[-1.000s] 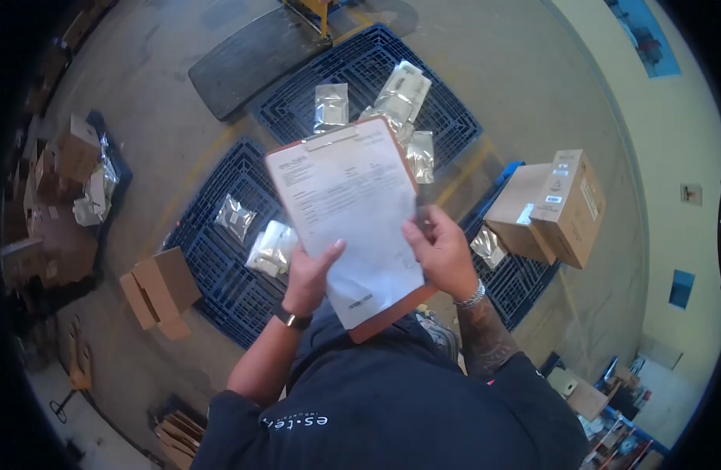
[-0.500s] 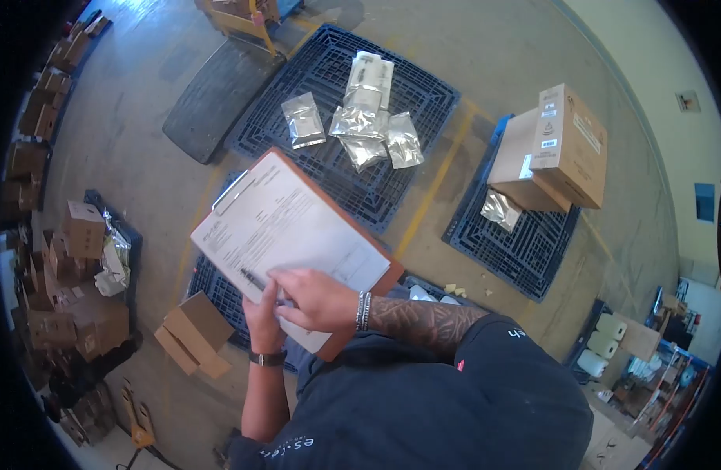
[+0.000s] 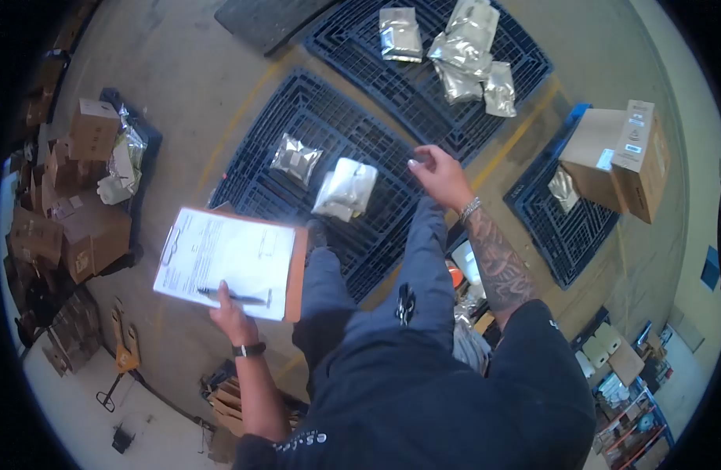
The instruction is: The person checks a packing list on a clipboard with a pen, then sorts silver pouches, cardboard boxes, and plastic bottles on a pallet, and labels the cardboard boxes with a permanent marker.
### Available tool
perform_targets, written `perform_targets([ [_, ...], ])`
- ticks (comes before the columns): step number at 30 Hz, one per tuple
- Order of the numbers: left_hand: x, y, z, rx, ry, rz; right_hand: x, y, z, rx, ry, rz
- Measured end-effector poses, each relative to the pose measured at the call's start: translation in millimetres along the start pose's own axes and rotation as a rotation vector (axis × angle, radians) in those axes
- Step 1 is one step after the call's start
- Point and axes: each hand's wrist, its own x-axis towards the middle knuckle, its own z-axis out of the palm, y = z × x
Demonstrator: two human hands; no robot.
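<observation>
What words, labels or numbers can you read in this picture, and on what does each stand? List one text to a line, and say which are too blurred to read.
"es·te": pale letters, partly seen, on the dark shirt.
Printed lines on the paper on the clipboard held in the left hand: too small to read.
Labels on the cardboard box on the pallet: too blurred to read.
Silver pouches: no readable text.
</observation>
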Motion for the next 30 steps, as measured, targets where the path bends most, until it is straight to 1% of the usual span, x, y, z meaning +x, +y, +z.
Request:
perform_targets([
  [1,16,-11,-18,-0.056,-0.012,-0.044,9,33,31,-0.006,-0.024,0.114],
  [2,23,-15,-31,-0.044,-0.012,-0.102,15,63,65,-0.012,-0.053,0.231],
  [3,31,-20,-38,-0.039,-0.015,-0.154,27,92,101,-0.015,-0.058,0.238],
  [4,43,-33,-45,-0.045,-0.041,-0.167,38,122,137,-0.128,-0.115,0.274],
  [5,49,-47,-58,-0.033,-0.067,-0.195,32,150,169,-0.24,-0.185,0.33],
  [6,56,-64,-71,0.002,-0.096,-0.219,32,170,197,-0.245,-0.192,0.353],
  [8,69,-90,-78,0.036,-0.06,-0.3,43,205,254,0.081,-0.157,0.959],
  [9,72,-99,-74,0.049,-0.034,-0.325,44,230,282,0.149,-0.131,1.056],
  [11,88,-136,-105,0.232,-0.053,-0.367,39,327,358,0.17,-0.025,1.029],
  [12,86,-145,-97,0.338,-0.075,-0.22,38,350,389,0.196,0.122,1.064],
  [13,97,-151,-90,0.106,0.022,-0.444,43,368,412,0.2,0.127,1.085],
  [14,104,-158,-85,0.127,0.017,-0.451,45,384,432,0.314,0.229,1.056],
  [15,110,-165,-80,0.066,-0.026,-0.483,43,399,449,0.428,0.337,1.025],
  [16,116,-171,-76,0.006,-0.066,-0.515,49,380,443,0.504,0.389,1.002],
  [17,122,-177,-72,0.027,-0.068,-0.519,47,385,451,0.509,0.391,1.023],
  [19,129,-182,-63,0.081,-0.096,-0.535,48,390,457,0.38,0.399,1.027],
  [20,132,-185,-57,0.089,-0.106,-0.533,44,388,451,0.518,0.282,1.057],
  [21,132,-184,-53,0.108,-0.109,-0.534,37,387,455,0.526,0.289,1.062],
  [23,135,-185,-48,0.119,-0.117,-0.527,27,390,464,1.026,0.085,0.989],
  [25,136,-184,-50,0.204,-0.165,-0.537,7,392,474,0.942,-0.088,1.011],
  [26,136,-183,-42,0.203,-0.171,-0.527,5,356,458,0.926,-0.086,0.961],
  [27,133,-178,-32,0.22,-0.17,-0.524,-8,369,478,1.005,-0.035,0.83],
  [29,127,-174,-19,0.241,-0.168,-0.508,-20,386,510,0.841,0.047,0.769],
  [30,125,-173,-15,0.26,-0.132,-0.511,-18,385,517,0.852,0.05,0.767],
])
